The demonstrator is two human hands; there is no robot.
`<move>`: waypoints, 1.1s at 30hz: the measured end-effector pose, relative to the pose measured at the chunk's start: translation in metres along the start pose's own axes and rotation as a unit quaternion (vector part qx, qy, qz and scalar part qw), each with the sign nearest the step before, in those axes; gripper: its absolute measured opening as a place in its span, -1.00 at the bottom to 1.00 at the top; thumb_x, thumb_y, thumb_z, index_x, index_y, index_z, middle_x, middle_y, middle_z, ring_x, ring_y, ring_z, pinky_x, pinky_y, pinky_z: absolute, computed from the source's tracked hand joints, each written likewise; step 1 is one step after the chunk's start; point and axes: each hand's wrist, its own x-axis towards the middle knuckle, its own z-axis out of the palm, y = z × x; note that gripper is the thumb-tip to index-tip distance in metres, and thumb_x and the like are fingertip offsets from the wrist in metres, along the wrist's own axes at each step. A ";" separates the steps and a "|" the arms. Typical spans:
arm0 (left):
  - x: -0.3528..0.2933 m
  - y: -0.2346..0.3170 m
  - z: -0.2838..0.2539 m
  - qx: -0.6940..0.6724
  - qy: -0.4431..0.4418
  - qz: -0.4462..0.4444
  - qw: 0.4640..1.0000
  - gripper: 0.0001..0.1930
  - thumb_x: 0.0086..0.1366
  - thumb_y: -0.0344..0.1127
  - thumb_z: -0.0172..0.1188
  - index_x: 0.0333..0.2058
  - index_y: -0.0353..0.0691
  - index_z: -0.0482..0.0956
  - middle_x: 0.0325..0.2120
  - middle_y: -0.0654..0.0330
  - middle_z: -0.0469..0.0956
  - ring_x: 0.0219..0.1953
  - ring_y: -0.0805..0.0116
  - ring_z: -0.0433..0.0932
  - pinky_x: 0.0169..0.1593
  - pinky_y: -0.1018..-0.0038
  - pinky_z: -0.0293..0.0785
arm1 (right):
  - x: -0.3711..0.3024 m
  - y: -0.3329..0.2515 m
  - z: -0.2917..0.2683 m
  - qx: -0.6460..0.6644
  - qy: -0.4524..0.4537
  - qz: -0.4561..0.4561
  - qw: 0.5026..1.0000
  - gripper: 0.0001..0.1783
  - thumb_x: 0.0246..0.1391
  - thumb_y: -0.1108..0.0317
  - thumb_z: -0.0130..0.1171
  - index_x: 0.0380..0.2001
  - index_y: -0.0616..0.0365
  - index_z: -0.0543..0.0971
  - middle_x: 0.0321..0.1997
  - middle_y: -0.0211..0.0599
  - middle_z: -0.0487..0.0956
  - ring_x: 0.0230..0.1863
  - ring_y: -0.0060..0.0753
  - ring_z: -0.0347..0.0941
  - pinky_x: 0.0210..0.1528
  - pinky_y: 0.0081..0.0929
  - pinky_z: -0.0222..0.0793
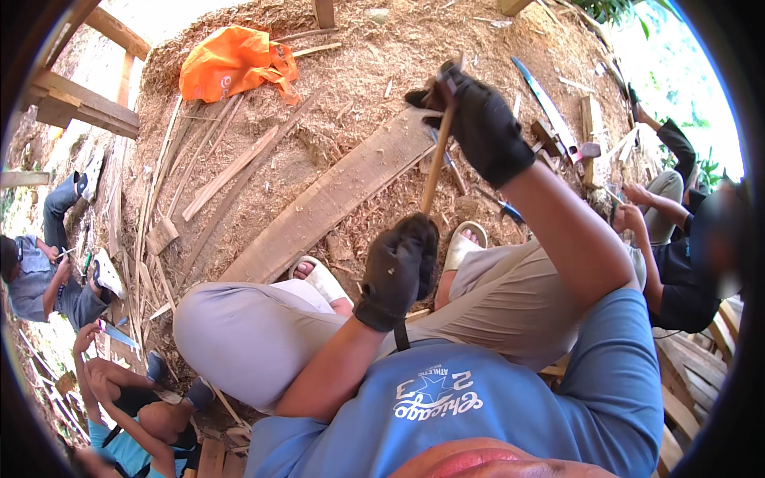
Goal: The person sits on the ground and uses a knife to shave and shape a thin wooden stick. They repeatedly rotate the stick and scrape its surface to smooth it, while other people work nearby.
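Blue shirt (502,390); left hand (398,271), right hand (486,123) tight round stick (436,175), long axis outward-right.

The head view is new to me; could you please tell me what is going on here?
The black-gloved left hand grips the lower end of a slim brown wooden stick, and the black-gloved right hand its upper part. A long, flat, tan wooden board lies on the brown, shaving-strewn ground, with a crumpled orange bag farther off. Other people sit nearby.

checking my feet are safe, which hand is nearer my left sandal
Left. The left hand is right of the left sandal in the picture; the right hand is farther off, up and to the right.
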 end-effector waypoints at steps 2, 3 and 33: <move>-0.002 -0.013 0.005 0.022 -0.011 0.014 1.000 -0.61 0.60 0.01 0.01 -0.38 -0.10 0.46 -0.69 0.44 0.25 -0.73 0.64 0.19 -0.67 0.57 0.09 | 0.026 0.005 -0.045 0.002 0.055 -0.020 0.998 -0.54 0.51 -0.02 -0.11 -0.16 0.18 0.53 -0.04 -0.02 0.69 0.16 -0.12 0.61 0.15 -0.23 0.46; -0.005 -0.016 0.004 0.035 -0.012 0.017 0.999 -0.62 0.61 0.00 0.01 -0.37 -0.11 0.46 -0.69 0.45 0.26 -0.73 0.65 0.20 -0.67 0.57 0.10 | 0.016 -0.001 -0.038 0.003 0.073 0.048 0.996 -0.54 0.50 -0.02 -0.09 -0.12 0.18 0.55 -0.02 -0.14 0.66 0.17 -0.17 0.61 0.18 -0.18 0.44; -0.058 -0.043 -0.039 -0.003 -0.076 0.233 0.970 -0.59 0.63 0.02 -0.11 0.14 -0.16 0.47 -0.11 0.16 0.58 -0.29 0.37 0.53 -0.20 0.45 0.52 | -0.170 0.010 0.110 0.134 -0.147 0.062 0.978 -0.59 0.50 -0.05 -0.01 -0.26 0.06 0.50 -0.38 -0.46 0.44 -0.38 -0.54 0.35 -0.28 -0.50 0.36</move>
